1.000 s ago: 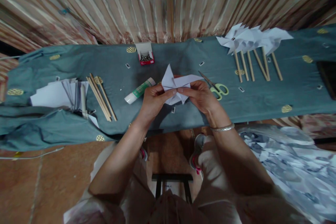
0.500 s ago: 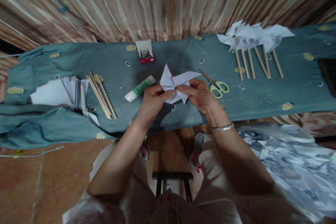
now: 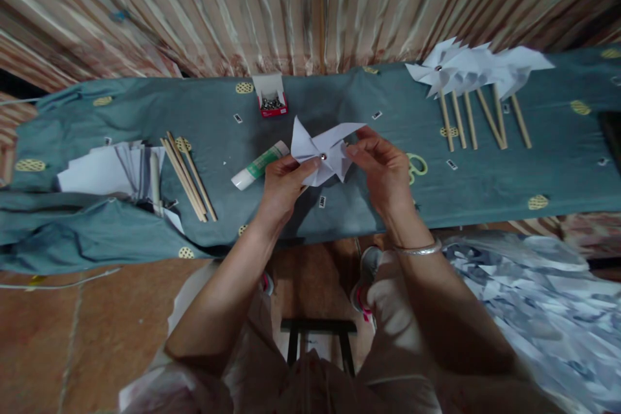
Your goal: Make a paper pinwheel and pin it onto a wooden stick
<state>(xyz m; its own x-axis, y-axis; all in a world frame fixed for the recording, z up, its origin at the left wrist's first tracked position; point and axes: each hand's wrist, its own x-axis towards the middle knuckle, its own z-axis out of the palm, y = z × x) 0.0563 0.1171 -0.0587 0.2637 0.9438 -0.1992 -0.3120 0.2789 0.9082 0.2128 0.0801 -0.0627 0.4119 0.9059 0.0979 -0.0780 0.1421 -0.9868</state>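
Observation:
A white paper pinwheel (image 3: 310, 145) is held up over the table's middle, a shiny round metal pin head at its centre. My left hand (image 3: 284, 184) grips it from the left, thumb on the front beside the pin and fingers hidden behind. On the other side, my right hand (image 3: 385, 171) has thumb and fingertips closed at the right blades, a bracelet on its wrist. Just left of my left hand lies a glue stick (image 3: 259, 165), white and green. Scissors (image 3: 417, 168) with light green handles are partly covered by my right hand.
A red-and-white box (image 3: 272, 103) of metal pins stands open behind. Wooden sticks (image 3: 187, 174) and a paper stack (image 3: 104, 168) lie left. Several finished pinwheels (image 3: 478, 71) on sticks overlap at back right. A bag of white paper pieces (image 3: 543, 297) sits below the table's right front edge.
My right thumb has drawn away from the pinwheel's centre to its right blades, uncovering the metal pin head. My right hand now hides more of the scissors.

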